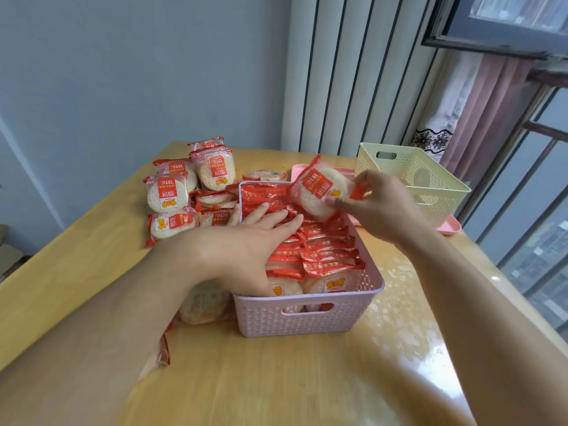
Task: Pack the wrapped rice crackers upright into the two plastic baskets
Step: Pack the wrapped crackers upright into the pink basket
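A pink plastic basket [307, 318] stands in the middle of the table, packed with several upright wrapped rice crackers [325, 256]. My left hand [249, 241] lies flat on the crackers in the basket's left half, fingers straight, pressing them back. My right hand [378, 204] pinches one wrapped cracker [319, 189] by its red end, holding it tilted above the basket's far right corner. A pale yellow basket [430, 186] stands at the back right, with nothing visible inside it. Several loose wrapped crackers [184, 192] are piled left of the pink basket.
The yellow basket sits on a pink tray [448, 227] near the table's right edge. One more cracker [203, 302] lies against the pink basket's near left corner, under my left forearm. A window and curtain stand to the right, a wall behind.
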